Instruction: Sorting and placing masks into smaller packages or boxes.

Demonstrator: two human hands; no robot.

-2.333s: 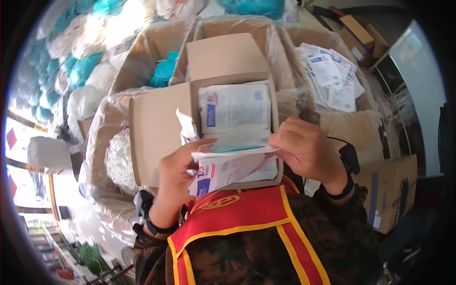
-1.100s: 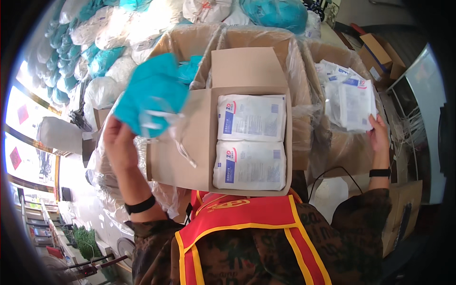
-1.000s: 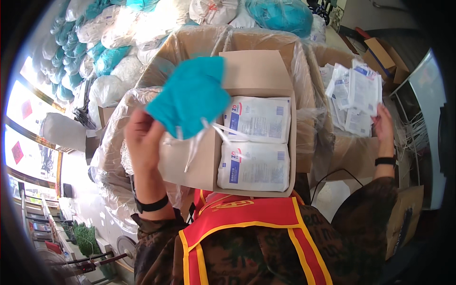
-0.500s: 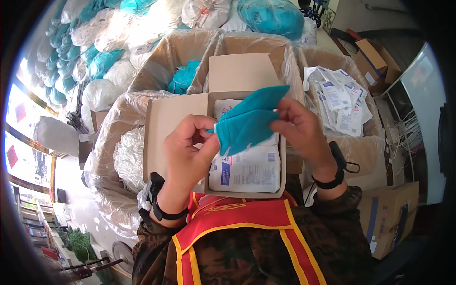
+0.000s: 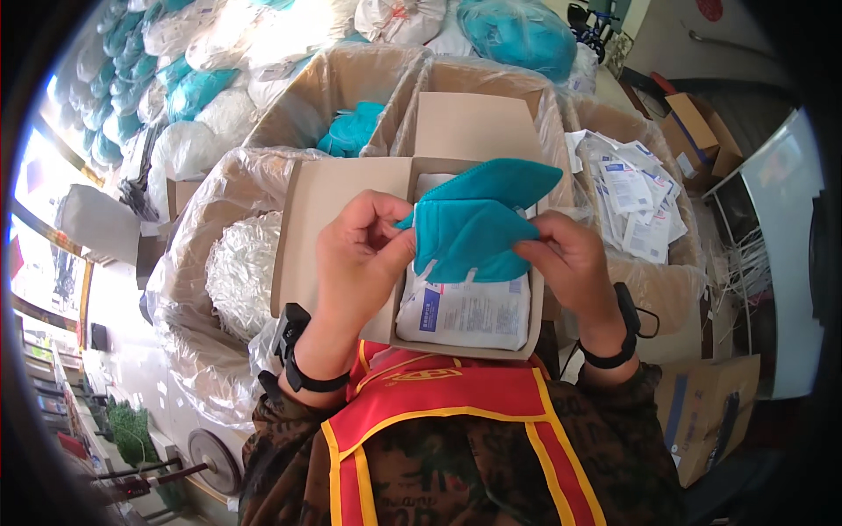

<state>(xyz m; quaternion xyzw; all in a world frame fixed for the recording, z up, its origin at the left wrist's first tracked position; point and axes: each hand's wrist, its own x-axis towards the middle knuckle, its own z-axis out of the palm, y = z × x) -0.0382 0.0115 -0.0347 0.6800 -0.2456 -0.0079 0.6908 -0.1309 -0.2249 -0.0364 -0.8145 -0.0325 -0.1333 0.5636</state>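
Note:
Between my two hands a teal face mask (image 5: pixel 474 228) is stretched out, its panels spread apart. My left hand (image 5: pixel 364 250) pinches its left end with thumb and curled fingers. The lower right edge is pinched by my right hand (image 5: pixel 570 263). Below the mask stands an open cardboard box (image 5: pixel 346 206), flaps folded out, with white printed packets (image 5: pixel 469 316) inside; the mask hides part of them.
Plastic-lined cartons surround the box: one with a white stringy bundle (image 5: pixel 246 276), one with teal masks (image 5: pixel 353 130), one with loose white packets (image 5: pixel 633 188). Stuffed bags (image 5: pixel 517 39) pile up behind. Cardboard boxes (image 5: pixel 712 412) stand at the right.
My right hand has moved down along the mask to its lower edge. The mask is spread wider and faces me more. The whole view has shifted slightly.

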